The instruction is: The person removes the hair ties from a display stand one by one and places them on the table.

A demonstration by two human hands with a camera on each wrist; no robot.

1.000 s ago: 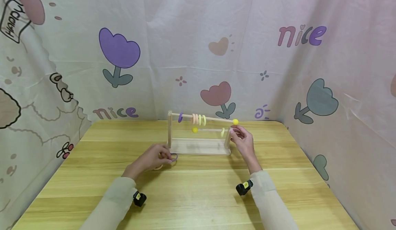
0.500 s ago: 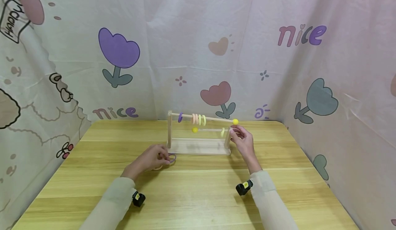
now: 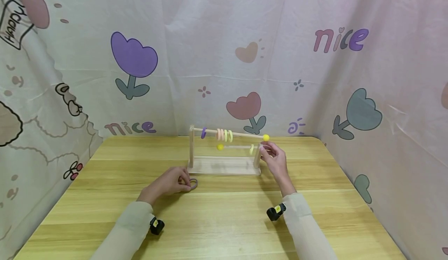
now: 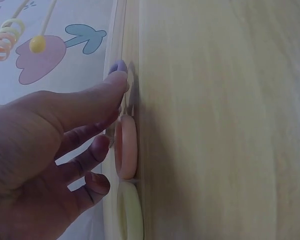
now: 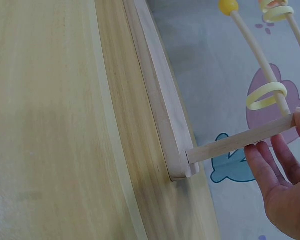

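My left hand [image 3: 170,181] pinches a purple ring [image 4: 119,65] between thumb and fingertips, low over the table at the rack's front left corner. Below those fingers in the left wrist view are a peach ring [image 4: 127,147] and a pale yellow ring [image 4: 132,212]. My right hand [image 3: 275,159] grips the top of the right upright [image 5: 240,140] of a wooden rack [image 3: 225,166]. On its upper rod hang a purple ring [image 3: 203,133], peach rings [image 3: 220,135] and yellow-green rings [image 3: 228,136]. A single yellow ring [image 5: 266,96] hangs on the lower rod [image 5: 252,45].
Yellow balls cap the upper rod's right end [image 3: 266,138] and the lower rod's left end [image 3: 220,147]. The rack stands on a wood-grain table [image 3: 224,221], with a printed curtain [image 3: 196,58] behind and at both sides.
My left hand has shifted slightly toward me and left, lowering the purple ring toward the table. A ring seen beneath that hand earlier is now hidden in the head view. My right hand stays put.
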